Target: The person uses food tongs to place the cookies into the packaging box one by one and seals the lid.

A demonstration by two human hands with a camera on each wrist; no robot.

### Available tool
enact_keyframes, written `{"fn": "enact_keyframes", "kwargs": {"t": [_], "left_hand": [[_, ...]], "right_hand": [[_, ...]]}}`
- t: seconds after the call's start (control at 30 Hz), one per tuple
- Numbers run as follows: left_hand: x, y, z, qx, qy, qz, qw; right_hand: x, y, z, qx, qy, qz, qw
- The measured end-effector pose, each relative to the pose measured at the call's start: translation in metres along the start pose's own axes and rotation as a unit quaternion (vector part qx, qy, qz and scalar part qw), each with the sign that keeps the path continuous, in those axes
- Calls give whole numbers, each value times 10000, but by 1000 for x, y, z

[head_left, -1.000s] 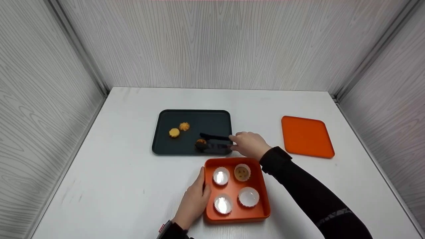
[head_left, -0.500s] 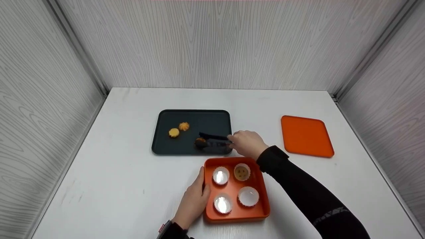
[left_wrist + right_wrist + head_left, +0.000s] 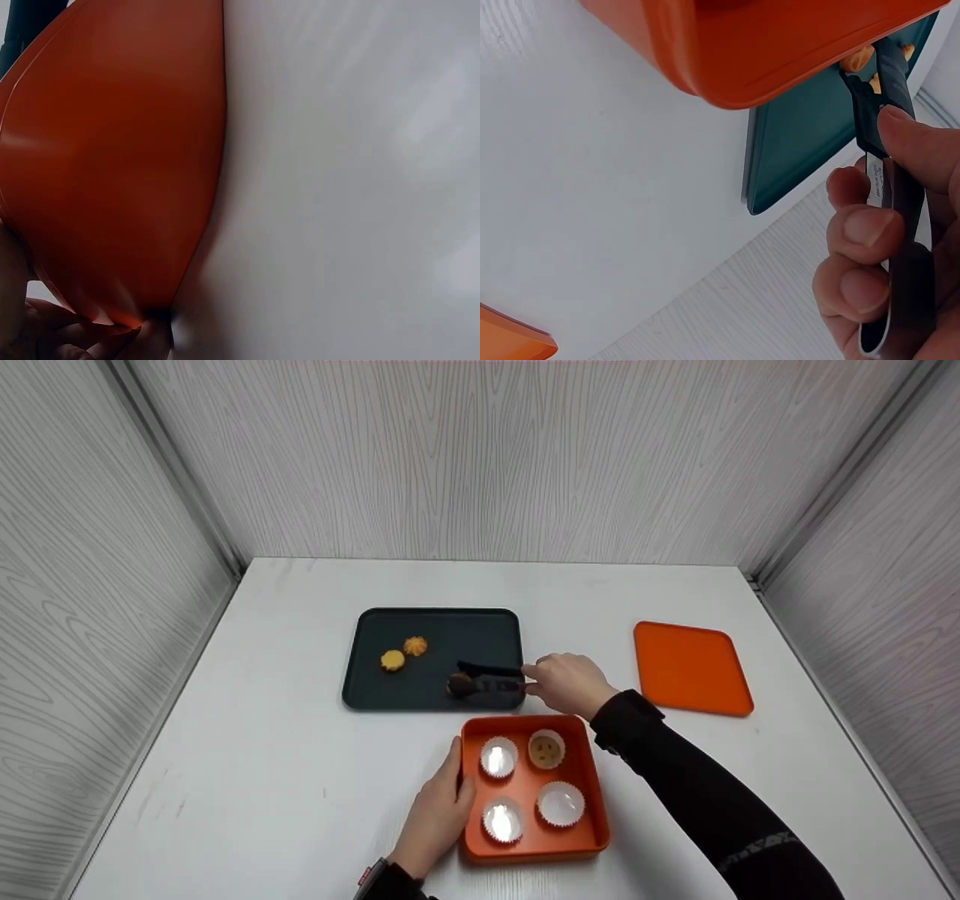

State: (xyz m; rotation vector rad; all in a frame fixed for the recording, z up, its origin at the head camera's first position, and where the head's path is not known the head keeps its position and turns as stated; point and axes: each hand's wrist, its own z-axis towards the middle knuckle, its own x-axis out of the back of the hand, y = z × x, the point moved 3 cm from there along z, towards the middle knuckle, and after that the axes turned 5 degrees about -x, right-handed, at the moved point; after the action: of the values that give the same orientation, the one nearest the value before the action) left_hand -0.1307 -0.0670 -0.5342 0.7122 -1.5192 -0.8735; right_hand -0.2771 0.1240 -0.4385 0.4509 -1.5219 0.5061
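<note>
My right hand (image 3: 568, 682) grips a pair of black tongs (image 3: 889, 172), with fingers and thumb round the handles. In the head view the tong tips are at a small brown pastry (image 3: 459, 685) on the dark green tray (image 3: 480, 630); whether it is lifted clear I cannot tell. My left hand (image 3: 437, 812) holds the left wall of a square orange box (image 3: 525, 851), thumb by the rim. Inside stand white paper cups: a light cup (image 3: 499, 757), others below, and one cup holding a round tan piece (image 3: 546, 751).
Two pastries lie on the left of the tray: a yellow round one (image 3: 392, 660) and an orange ridged one (image 3: 415, 646). A flat orange lid-like square (image 3: 694, 669) lies on the white table (image 3: 247, 735) at right. Pale wood-grain panels (image 3: 480, 457) stand around the table.
The tongs and the brown pastry at their tips have shifted slightly to the right, after a small move left. The left hand and the box stay in place.
</note>
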Motion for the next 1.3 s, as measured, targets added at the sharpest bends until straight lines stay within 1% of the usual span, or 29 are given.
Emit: {"fn": "enact_keyframes", "kwargs": {"t": [0.23,0.4,0.57,0.67,0.87,1.07,1.3], "left_hand": [[0,0,0,-126,59,38,9999],[0,-1,0,-86,41,17,10000],[0,-2,0,35,12,61,10000],[0,-2,0,117,5,66,9999],[0,-3,0,161,-5,94,9998],[-1,-2,1,95,-38,40,9999],[-1,-2,1,85,-71,0,9999]], "right_hand": [[-4,7,-6,-128,-64,160,9998],[-5,12,-10,-134,75,220,9996],[-2,16,-13,-101,363,497,9981],[0,17,-14,-72,395,539,9977],[1,15,-11,-108,106,407,9991],[-2,10,-3,-346,-288,404,9982],[-4,2,11,-437,-462,346,9974]]}}
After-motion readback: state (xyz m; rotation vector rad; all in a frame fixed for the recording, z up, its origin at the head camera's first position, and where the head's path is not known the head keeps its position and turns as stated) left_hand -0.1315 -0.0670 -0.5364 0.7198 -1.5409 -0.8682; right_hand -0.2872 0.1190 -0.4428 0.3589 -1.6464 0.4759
